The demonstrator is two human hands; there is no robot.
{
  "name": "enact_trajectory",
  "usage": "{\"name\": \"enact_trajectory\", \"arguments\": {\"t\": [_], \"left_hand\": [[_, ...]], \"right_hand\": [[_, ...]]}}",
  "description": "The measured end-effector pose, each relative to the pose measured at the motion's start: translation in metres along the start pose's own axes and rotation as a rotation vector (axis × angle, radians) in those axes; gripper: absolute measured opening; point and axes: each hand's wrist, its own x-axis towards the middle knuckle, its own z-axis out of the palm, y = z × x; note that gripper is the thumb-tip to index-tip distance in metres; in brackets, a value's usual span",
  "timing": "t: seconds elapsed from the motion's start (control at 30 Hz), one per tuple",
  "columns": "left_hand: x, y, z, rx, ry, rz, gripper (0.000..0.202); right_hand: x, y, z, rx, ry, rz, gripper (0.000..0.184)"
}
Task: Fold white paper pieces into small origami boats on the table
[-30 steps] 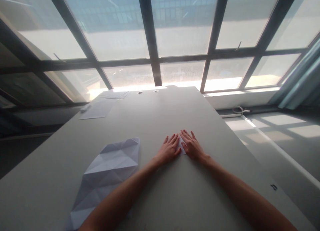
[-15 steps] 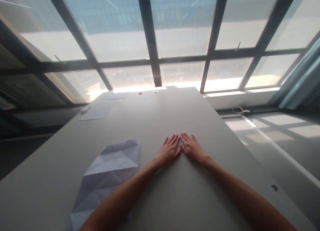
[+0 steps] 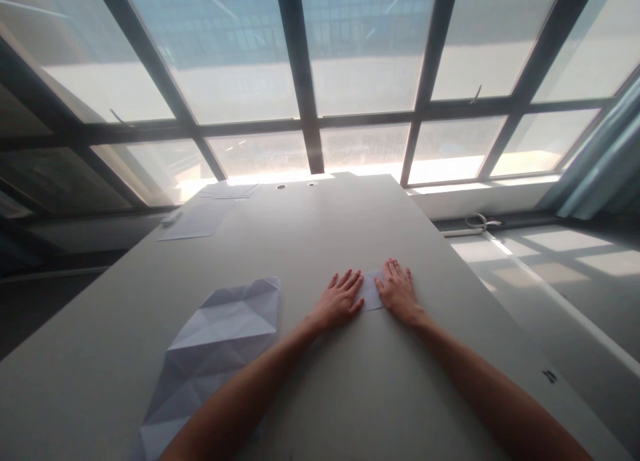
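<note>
A small folded white paper (image 3: 371, 290) lies flat on the grey table (image 3: 320, 234) in front of me. My left hand (image 3: 338, 300) rests flat on its left edge with the fingers stretched out. On the paper's right edge my right hand (image 3: 399, 290) presses down, also flat with its fingers apart. The middle strip of the paper shows between the two hands. Neither hand grips anything.
A large creased white sheet (image 3: 215, 351) lies on the table at the near left. More flat sheets (image 3: 197, 220) sit at the far left corner near two cable holes (image 3: 281, 186). Tall windows stand behind the table; the table's right edge drops to a sunlit floor.
My right hand has slid to the right along the small paper, uncovering its middle. My left hand has stayed where it was.
</note>
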Motion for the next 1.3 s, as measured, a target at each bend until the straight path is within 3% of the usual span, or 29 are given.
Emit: {"name": "enact_trajectory", "arguments": {"t": [0.13, 0.27, 0.37, 0.47, 0.6, 0.87, 1.1, 1.3], "left_hand": [[0.0, 0.0, 0.0, 0.004, 0.016, 0.001, 0.062], [0.0, -0.001, 0.002, 0.001, 0.035, 0.012, 0.062], [0.001, -0.002, 0.004, -0.02, 0.059, 0.024, 0.061], [0.002, -0.002, 0.006, -0.059, 0.09, 0.024, 0.061], [0.004, -0.003, 0.005, -0.103, 0.105, 0.02, 0.06], [0.004, -0.006, 0.004, -0.146, 0.128, 0.021, 0.055], [0.0, -0.004, -0.003, -0.166, 0.073, 0.183, 0.077], [-0.003, -0.005, -0.013, -0.257, 0.027, 0.261, 0.068]], "right_hand": [[0.003, 0.004, -0.004, 0.051, 0.106, -0.036, 0.057], [0.002, -0.004, -0.014, 0.122, 0.15, -0.246, 0.051], [-0.002, -0.012, -0.017, 0.157, 0.083, -0.422, 0.049], [-0.004, -0.015, -0.013, 0.177, -0.045, -0.497, 0.053], [-0.003, -0.012, -0.006, 0.181, -0.146, -0.452, 0.055], [-0.001, -0.011, -0.007, 0.103, -0.131, -0.357, 0.05], [0.008, 0.002, -0.007, 0.142, -0.143, -0.34, 0.046], [0.01, 0.01, -0.011, 0.159, -0.038, -0.365, 0.043]]}}
